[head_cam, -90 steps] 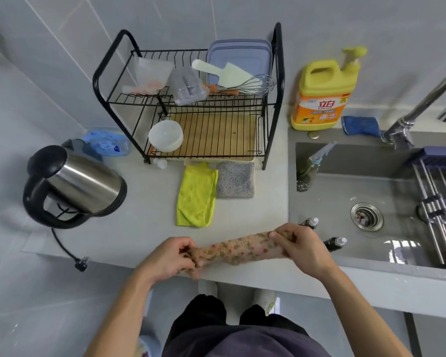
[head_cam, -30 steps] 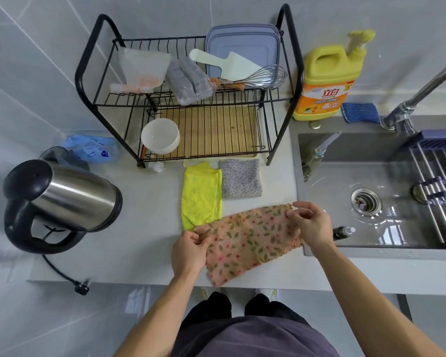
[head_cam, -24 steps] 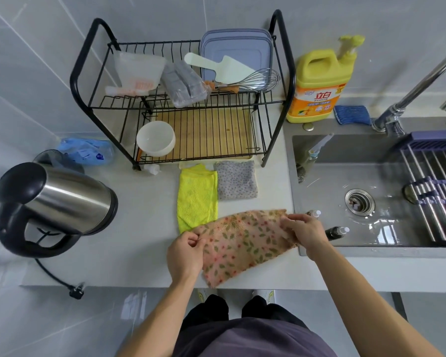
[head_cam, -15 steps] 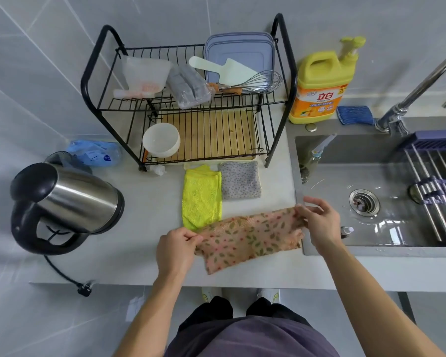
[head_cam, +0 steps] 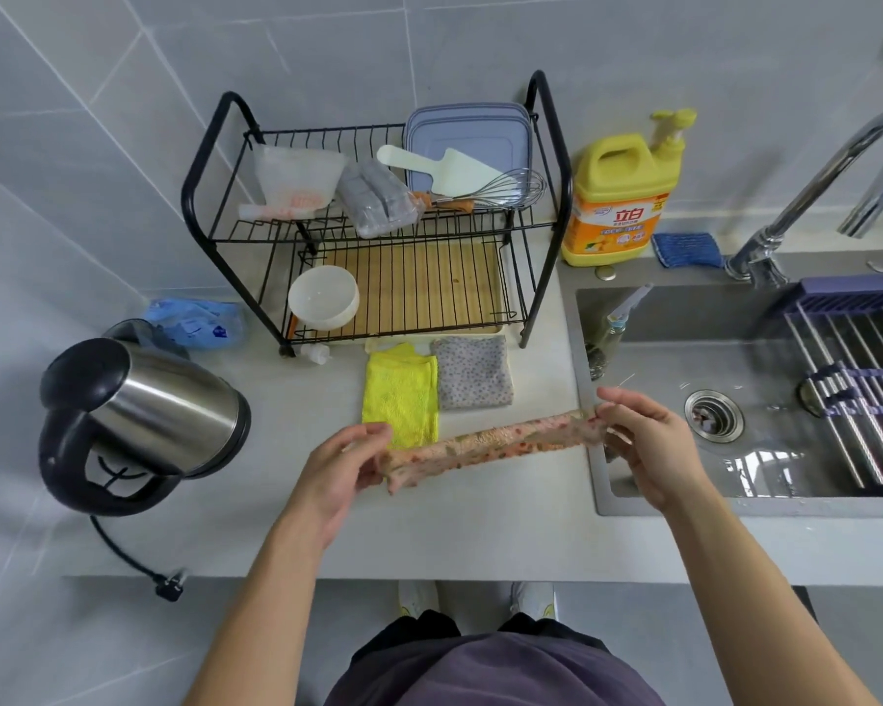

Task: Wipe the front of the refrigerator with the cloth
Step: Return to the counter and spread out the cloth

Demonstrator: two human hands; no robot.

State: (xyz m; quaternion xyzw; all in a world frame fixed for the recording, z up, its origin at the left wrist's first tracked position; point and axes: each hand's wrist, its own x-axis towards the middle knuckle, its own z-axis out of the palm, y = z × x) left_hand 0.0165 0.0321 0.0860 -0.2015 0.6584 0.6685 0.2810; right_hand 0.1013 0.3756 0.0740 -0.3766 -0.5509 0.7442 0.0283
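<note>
1. The left hand (head_cam: 342, 466) is pinching one end of the pink floral fabric cloth (head_cam: 495, 443) between curled fingers and thumb, and the right hand (head_cam: 643, 445) is pinching the other end the same way.
2. The cloth is stretching taut between the two hands as a narrow bunched band, rising slightly toward the right hand and hanging just above the pale grey counter (head_cam: 480, 527).
3. Just beyond the left hand, a folded yellow cloth (head_cam: 401, 394) is lying flat, touching a grey speckled cloth (head_cam: 472, 372) beside it.
4. Beyond those, a black wire dish rack (head_cam: 568, 191) is standing against the tiled wall.
5. The right hand is hovering over the left edge of the steel sink (head_cam: 658, 369).
6. Well to the left of the left hand, a steel kettle with a black handle (head_cam: 149, 410) is sitting on the counter.
</note>
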